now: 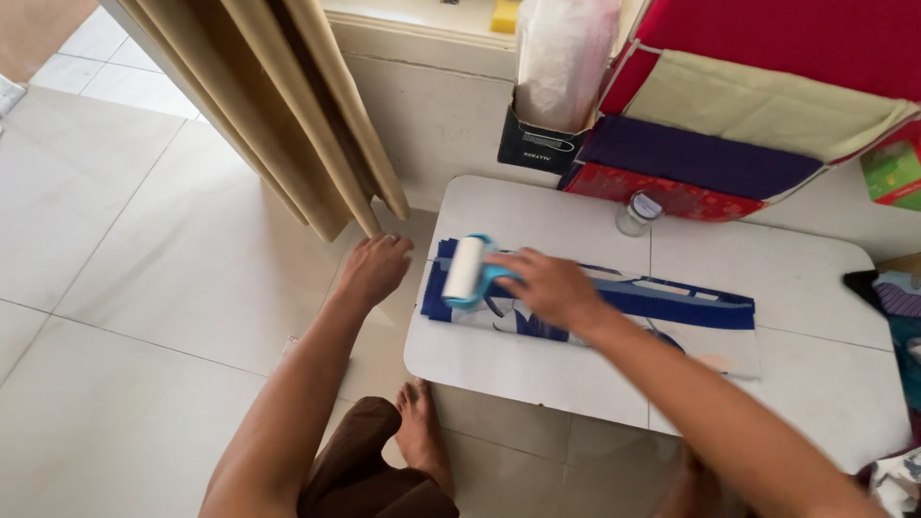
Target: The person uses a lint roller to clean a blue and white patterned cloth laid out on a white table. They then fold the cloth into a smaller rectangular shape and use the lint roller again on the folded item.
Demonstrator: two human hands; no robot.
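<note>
**Roller on blue-and-white cloth at the table's left end**

The right hand [545,286] closes its grip around the light-blue plastic handle of a lint roller [466,270], whose white cylinder lies across the left end of a long strip of blue-and-white cloth [672,302]. The cloth lies flat on a low white table [815,278] with rounded corners and a smooth, matt top. The roller head sits just left of the gripping fingers, which hide most of the handle.

The left hand [372,269] rests on the pale glossy floor tiles [144,240] just beside the table's left edge, fingers loosely curled, holding nothing.

A small clear glass jar [637,213] stands behind the cloth. Folded red, cream and purple fabrics [729,144] are stacked at the far edge, partly cut off by the frame. Motion blur softens the right forearm and the cloth's print.
</note>
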